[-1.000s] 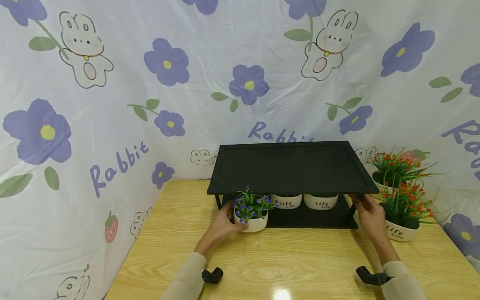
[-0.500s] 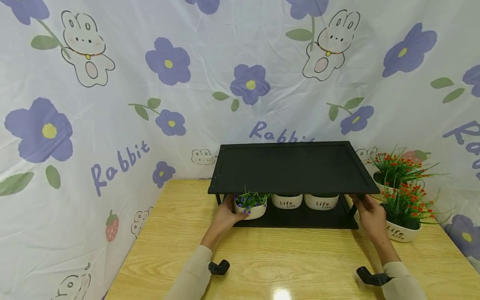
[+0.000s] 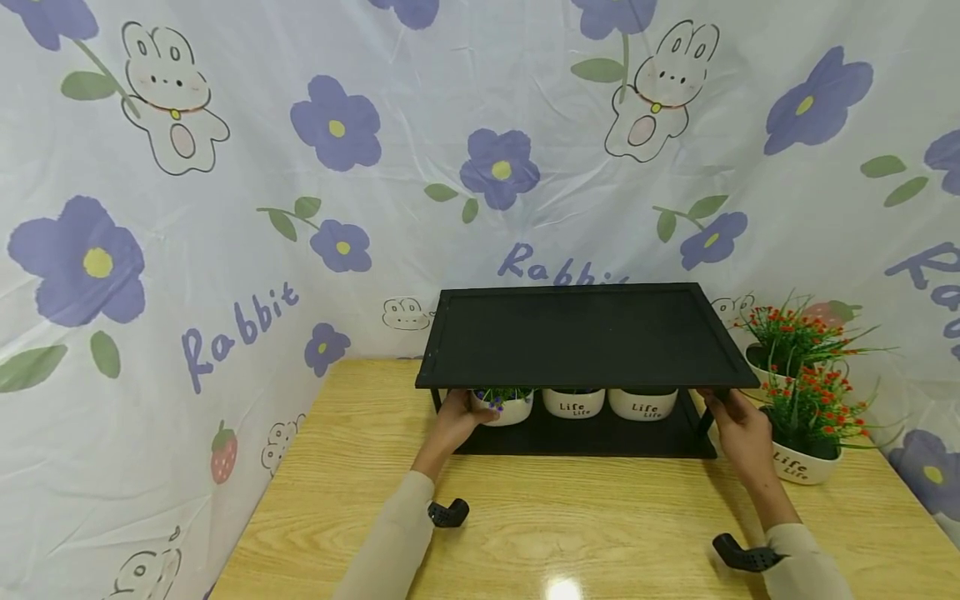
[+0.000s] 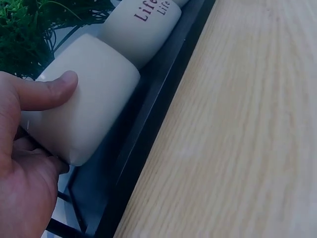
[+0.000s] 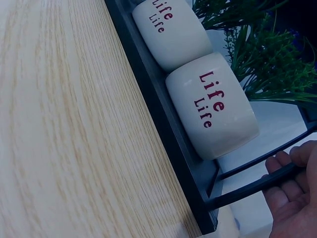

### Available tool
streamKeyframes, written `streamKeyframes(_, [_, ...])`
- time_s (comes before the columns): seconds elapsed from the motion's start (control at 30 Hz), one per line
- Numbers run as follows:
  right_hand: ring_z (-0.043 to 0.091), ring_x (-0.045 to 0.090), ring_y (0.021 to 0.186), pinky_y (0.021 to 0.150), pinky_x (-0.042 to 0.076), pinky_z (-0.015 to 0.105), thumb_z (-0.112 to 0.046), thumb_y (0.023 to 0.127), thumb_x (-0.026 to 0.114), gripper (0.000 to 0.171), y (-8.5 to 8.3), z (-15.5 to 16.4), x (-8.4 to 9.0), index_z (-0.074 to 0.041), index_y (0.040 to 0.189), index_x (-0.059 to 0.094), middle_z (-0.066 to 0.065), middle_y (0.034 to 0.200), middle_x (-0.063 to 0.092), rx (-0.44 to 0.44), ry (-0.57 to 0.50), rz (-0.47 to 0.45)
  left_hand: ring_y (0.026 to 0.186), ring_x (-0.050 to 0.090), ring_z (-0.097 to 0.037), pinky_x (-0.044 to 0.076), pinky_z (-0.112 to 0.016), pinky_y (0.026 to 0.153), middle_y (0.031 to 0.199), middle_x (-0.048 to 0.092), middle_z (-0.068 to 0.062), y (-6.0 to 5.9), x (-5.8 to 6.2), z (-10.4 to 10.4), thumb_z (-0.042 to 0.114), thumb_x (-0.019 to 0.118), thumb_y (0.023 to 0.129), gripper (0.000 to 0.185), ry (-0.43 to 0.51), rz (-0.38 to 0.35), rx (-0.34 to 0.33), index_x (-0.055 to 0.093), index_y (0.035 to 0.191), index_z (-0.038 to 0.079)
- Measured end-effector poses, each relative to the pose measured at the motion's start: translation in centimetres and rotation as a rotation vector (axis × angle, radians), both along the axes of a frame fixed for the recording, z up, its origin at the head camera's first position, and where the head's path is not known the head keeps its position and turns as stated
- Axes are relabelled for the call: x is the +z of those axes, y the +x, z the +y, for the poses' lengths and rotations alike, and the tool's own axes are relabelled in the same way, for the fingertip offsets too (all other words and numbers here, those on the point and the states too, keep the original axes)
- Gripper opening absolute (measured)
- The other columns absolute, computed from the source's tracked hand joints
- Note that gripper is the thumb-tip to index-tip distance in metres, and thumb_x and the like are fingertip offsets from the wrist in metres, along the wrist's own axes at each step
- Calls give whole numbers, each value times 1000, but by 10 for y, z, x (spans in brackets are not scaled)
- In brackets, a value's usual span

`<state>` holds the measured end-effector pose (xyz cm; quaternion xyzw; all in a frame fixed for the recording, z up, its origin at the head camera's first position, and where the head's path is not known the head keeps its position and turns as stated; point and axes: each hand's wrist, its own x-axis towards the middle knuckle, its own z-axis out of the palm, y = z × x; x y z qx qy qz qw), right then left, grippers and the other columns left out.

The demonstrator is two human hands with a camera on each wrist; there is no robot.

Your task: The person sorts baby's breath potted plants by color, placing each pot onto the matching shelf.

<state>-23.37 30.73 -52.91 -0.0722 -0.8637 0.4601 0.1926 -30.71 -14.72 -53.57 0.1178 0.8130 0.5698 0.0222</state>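
Observation:
My left hand (image 3: 452,423) grips a white oval flower pot (image 3: 513,412) with purple flowers, at the left end of a two-tier black shelf (image 3: 585,333). In the left wrist view the thumb lies across the pot's front, and the fingers go behind its end. Most of the plant is hidden under the top board. My right hand (image 3: 742,437) holds the shelf's right front post (image 5: 247,191), its fingers curled round the bar. Between the hands, a middle pot (image 3: 573,403) and a right pot (image 3: 642,405), both lettered "Life", stand on the lower board (image 3: 592,437).
Right of the shelf, two white pots with red-flowered plants stand on the wooden table (image 3: 570,517): a front one (image 3: 806,462) and a back one (image 3: 772,375). A patterned cloth (image 3: 420,83) hangs behind and at the left. Black wrist pieces (image 3: 448,513) sit on both sleeves.
My left hand has moved the purple-flowered pot back from the shelf's front edge to under the top board, in line with the other pots. My right hand has stayed on the post.

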Motion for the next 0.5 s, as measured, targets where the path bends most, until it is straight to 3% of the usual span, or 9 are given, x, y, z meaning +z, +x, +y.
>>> streamKeyframes(0.2, [-27,47,109,107,55,26,-35,115,48,47,0,-1,-1,-10,153,59,18,144,68,-2,-7,14,163,24,-38,32,-60,128,174,29,-17,-10,-4,2,-2,72,97,83,90,34,-47,30,168,10])
streamKeyframes(0.33, [-27,47,109,106,54,20,-35,115,49,47,0,0,-1,-10,153,59,18,144,68,0,-7,22,157,35,-37,39,-56,124,169,36,-18,-14,-7,2,-5,69,98,78,104,34,-39,33,166,8])
streamKeyframes(0.43, [-26,48,110,106,54,20,-36,115,49,47,0,0,-2,-11,154,58,18,145,67,6,-6,27,125,55,-33,53,-42,100,141,54,-22,-15,-9,2,-5,67,100,55,94,18,-13,48,151,2])
streamKeyframes(0.5, [-26,48,111,108,55,24,-36,115,48,47,-1,0,-2,-12,155,58,17,145,68,6,-7,26,102,54,-26,50,-35,83,117,56,-17,-17,-10,3,-3,65,102,36,81,14,6,55,136,0])
